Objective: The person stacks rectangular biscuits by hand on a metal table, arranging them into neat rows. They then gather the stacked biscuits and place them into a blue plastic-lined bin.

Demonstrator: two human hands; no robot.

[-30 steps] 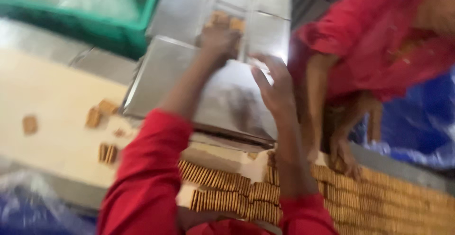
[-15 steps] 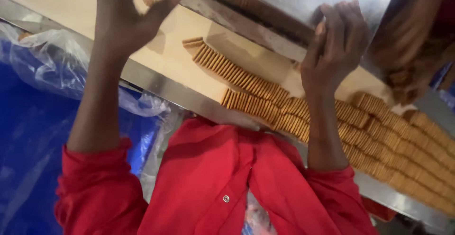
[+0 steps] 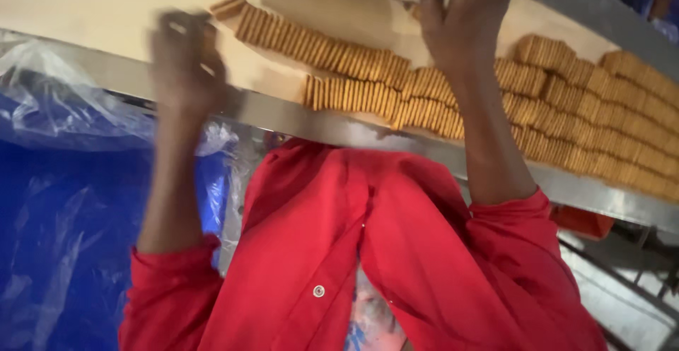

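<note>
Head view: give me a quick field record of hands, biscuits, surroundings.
left hand: left hand, motion-blurred, raised over the cream belt; whether it holds anything cannot be told
right hand: right hand, fingers spread, above the biscuit rows; contact unclear
biscuits: standing on edge in tight rows, running along the belt to the right
belt edge: metal rail below the rows
clothing: red shirt
left side: clear plastic sheet over blue plastic

Lying in rows on the belt [image 3: 106, 11]: biscuits [image 3: 339, 54], with left hand [image 3: 185, 61] to their left, right hand [image 3: 463, 18] over them.
</note>
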